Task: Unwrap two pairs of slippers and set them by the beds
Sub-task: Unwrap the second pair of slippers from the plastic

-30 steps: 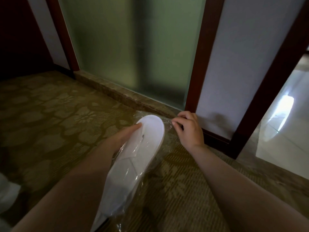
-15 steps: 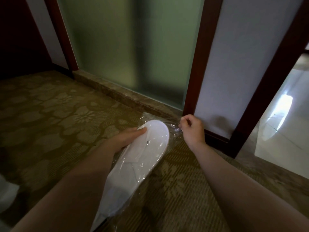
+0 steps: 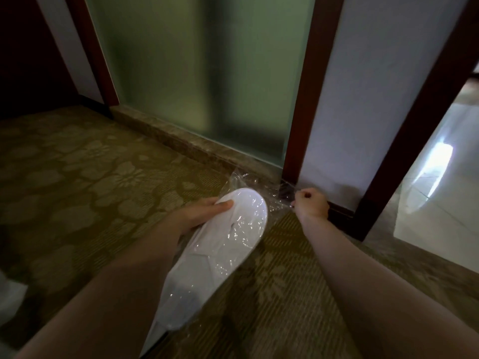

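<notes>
A pair of white slippers [image 3: 223, 250] lies stacked inside a clear plastic wrapper [image 3: 255, 185], held above the carpet at centre. My left hand [image 3: 199, 216] grips the slippers through the plastic, thumb on top near the toe end. My right hand [image 3: 311, 204] is a fist that pinches the loose far end of the wrapper, which stretches taut between the toe of the slippers and that hand. The heel end points toward me, low in the view.
Patterned olive carpet [image 3: 90, 190] covers the floor. A frosted glass panel [image 3: 202, 73] on a stone sill stands ahead, with a dark wooden door frame [image 3: 303, 99] right of it. A glossy tiled floor [image 3: 435, 198] opens at the right. Something white [image 3: 10, 299] shows at the lower left edge.
My right hand has closed into a fist and pulled the wrapper's end away to the right, stretching the plastic. My left hand's thumb has slid onto the slipper's toe.
</notes>
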`<state>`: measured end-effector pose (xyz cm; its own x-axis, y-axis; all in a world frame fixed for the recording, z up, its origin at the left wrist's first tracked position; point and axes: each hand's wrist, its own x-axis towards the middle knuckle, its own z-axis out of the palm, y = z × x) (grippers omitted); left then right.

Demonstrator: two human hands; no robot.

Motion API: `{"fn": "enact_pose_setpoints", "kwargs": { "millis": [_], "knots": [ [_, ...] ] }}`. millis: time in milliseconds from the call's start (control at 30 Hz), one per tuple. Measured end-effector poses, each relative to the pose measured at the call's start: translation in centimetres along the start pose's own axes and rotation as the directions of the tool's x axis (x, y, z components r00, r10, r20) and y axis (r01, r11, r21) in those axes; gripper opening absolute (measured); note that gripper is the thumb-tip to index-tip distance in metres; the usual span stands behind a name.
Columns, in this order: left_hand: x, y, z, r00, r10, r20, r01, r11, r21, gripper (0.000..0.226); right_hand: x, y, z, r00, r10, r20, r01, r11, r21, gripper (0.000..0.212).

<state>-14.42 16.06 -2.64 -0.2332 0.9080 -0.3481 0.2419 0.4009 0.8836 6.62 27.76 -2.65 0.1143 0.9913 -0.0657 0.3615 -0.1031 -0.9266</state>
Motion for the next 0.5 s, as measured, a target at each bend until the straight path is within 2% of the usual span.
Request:
{"fn": "enact_pose_setpoints", "kwargs": {
  "millis": [67,100,300,433,500],
  "knots": [
    [0.0,-0.4,-0.2,1.0,0.001,-0.007,0.0,1.0,0.019,0.061,0.0,0.1,-0.2,0.997,-0.074,-0.01,0.072,0.992,-0.106,0.005],
    [0.0,-0.5,-0.3,1.0,-0.002,-0.011,0.002,1.0,0.032,0.063,0.0,0.1,-0.3,0.993,-0.121,-0.005,0.119,0.986,-0.118,0.009],
    [-0.1,-0.8,-0.5,0.999,-0.03,-0.017,0.032,0.993,0.116,0.061,-1.2,-0.5,-0.4,0.912,-0.337,0.235,0.343,0.939,0.016,0.027],
    [0.0,-0.6,0.0,1.0,-0.005,0.006,0.003,0.979,0.202,0.057,-2.0,-0.8,0.7,0.827,-0.315,0.466,0.393,0.916,-0.078,0.009],
    [0.1,-0.4,0.4,1.0,0.004,0.027,-0.011,0.969,0.246,0.054,-2.4,-0.8,1.2,0.784,-0.267,0.56,0.407,0.903,-0.139,0.022]
  ]
}}
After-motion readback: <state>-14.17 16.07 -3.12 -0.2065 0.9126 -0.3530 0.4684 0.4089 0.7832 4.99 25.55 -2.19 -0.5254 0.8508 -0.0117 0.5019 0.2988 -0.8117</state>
